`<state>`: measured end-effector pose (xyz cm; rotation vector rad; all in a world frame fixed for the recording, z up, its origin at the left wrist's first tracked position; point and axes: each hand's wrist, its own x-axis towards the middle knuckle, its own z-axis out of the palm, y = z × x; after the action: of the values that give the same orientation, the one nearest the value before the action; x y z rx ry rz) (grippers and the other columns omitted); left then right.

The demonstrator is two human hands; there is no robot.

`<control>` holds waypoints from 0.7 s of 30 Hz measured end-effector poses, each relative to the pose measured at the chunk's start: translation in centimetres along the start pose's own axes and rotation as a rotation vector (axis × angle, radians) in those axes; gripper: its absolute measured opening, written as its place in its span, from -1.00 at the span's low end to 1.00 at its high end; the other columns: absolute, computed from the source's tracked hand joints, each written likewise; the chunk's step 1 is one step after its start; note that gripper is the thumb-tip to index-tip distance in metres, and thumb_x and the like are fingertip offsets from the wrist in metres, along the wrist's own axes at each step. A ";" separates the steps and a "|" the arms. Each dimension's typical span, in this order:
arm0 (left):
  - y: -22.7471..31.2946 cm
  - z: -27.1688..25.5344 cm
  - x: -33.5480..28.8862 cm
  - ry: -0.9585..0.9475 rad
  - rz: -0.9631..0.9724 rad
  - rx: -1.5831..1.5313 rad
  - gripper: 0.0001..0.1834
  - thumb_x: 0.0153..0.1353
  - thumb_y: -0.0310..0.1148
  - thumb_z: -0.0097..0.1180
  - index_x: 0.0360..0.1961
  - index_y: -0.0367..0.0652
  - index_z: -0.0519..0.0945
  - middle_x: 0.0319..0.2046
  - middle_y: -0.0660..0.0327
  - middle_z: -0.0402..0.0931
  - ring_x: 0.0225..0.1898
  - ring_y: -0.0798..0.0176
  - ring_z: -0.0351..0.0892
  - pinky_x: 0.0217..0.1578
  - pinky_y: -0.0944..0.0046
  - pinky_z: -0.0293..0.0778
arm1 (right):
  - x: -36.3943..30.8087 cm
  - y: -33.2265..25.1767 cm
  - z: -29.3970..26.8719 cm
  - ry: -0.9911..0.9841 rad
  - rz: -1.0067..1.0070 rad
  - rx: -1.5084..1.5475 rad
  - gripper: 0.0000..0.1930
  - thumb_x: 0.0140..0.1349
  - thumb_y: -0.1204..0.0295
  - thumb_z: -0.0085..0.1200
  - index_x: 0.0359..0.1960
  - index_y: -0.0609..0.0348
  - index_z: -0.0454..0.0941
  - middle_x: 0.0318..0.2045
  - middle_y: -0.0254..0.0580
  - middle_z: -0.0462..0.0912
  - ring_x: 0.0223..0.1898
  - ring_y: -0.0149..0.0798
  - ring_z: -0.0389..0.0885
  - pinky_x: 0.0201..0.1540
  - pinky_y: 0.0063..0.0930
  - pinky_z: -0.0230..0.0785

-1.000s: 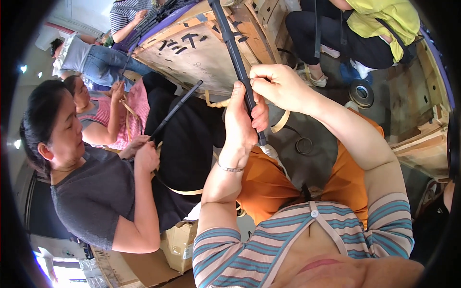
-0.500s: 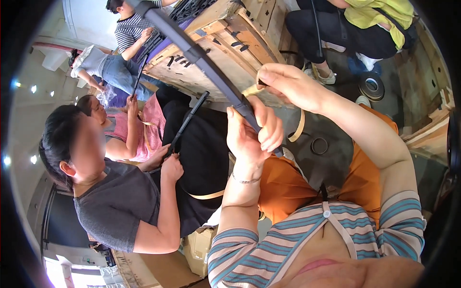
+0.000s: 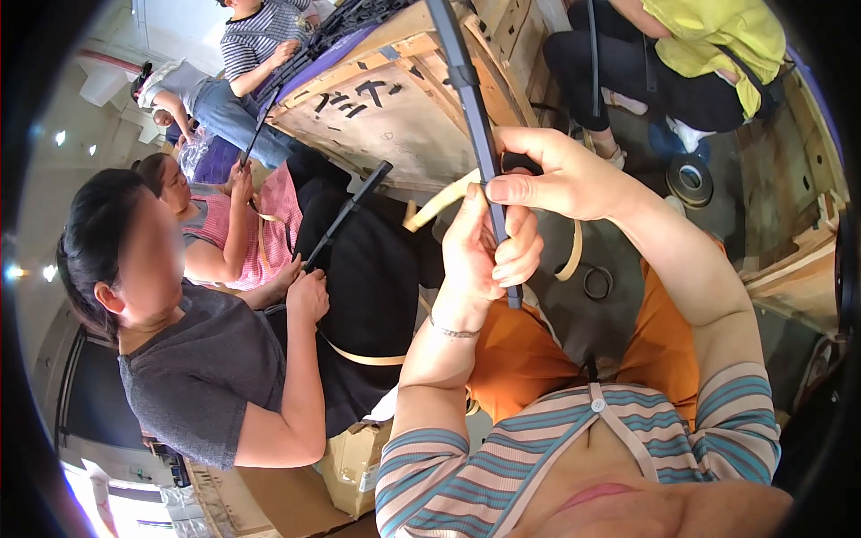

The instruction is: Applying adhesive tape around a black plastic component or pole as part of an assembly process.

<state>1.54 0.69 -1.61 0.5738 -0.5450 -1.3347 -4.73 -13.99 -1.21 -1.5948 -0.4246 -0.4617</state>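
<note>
Far left: a co-worker in a grey shirt (image 3: 193, 377) sits close by, one hand (image 3: 309, 296) closed on the lower end of a black strip (image 3: 345, 215) that slants up and to the right. Behind, a second person in a pink apron (image 3: 238, 229) handles a similar piece; further back, a third in a striped top (image 3: 260, 40) leans at a wooden crate (image 3: 386, 108) with dark painted marks on its side.

Centre: the person's own left hand (image 3: 480, 251) is raised in front of the chest, fingers (image 3: 516, 260) clenched around the lower part of a long black wiper-like blade (image 3: 466, 108). The blade's lower end pokes out just below this fist. Its long axis runs nearly upright, tilting slightly left toward the top, and goes out of the picture at the upper edge.

A tan flat band (image 3: 435, 204) comes off the blade at the point of grip and trails left; another loop of it (image 3: 572, 255) hangs to the right below the wrist.

Right of centre: right hand (image 3: 560, 175) sits just above the left, touching the blade, thumb and forefinger pinched on it where the band meets it. Both hands are on the blade; the right is the higher one, the left nearer the lower end.

Right: a seated person in a yellow top (image 3: 717, 36); a dark tape roll (image 3: 689, 179) lies on the floor.
</note>
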 end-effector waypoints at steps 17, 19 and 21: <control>1.3 -3.2 5.6 0.403 0.519 0.432 -0.65 0.31 -0.06 -0.27 -0.42 -0.13 0.28 -0.66 0.28 0.22 -0.71 0.38 0.16 -0.69 0.40 0.14 | -7.4 1.3 -4.5 0.046 0.298 -0.226 -0.89 0.24 0.47 -0.05 -0.27 0.25 0.42 -0.47 -0.46 0.40 -0.44 -0.61 0.25 -0.38 -0.68 0.18; 1.8 -3.2 6.7 0.454 0.533 0.453 -0.64 0.31 -0.05 -0.26 -0.42 -0.13 0.27 -0.66 0.28 0.22 -0.70 0.38 0.16 -0.68 0.40 0.14 | -7.7 0.4 -4.5 0.058 0.329 -0.258 -0.88 0.17 0.47 0.01 -0.30 0.26 0.45 -0.44 -0.25 0.54 -0.39 -0.43 0.45 -0.28 -0.53 0.31; 2.5 -3.4 7.7 0.501 0.549 0.472 -0.64 0.31 -0.05 -0.26 -0.43 -0.12 0.27 -0.66 0.29 0.22 -0.70 0.38 0.16 -0.68 0.40 0.14 | -8.1 0.5 -4.6 0.047 0.275 -0.271 -0.88 0.17 0.47 0.01 -0.30 0.25 0.45 -0.43 -0.21 0.56 -0.40 -0.39 0.47 -0.28 -0.51 0.32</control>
<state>6.82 -6.29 -2.17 1.0233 -0.5478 -0.5061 -11.55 -18.59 -5.71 -1.8682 -0.1049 -0.3556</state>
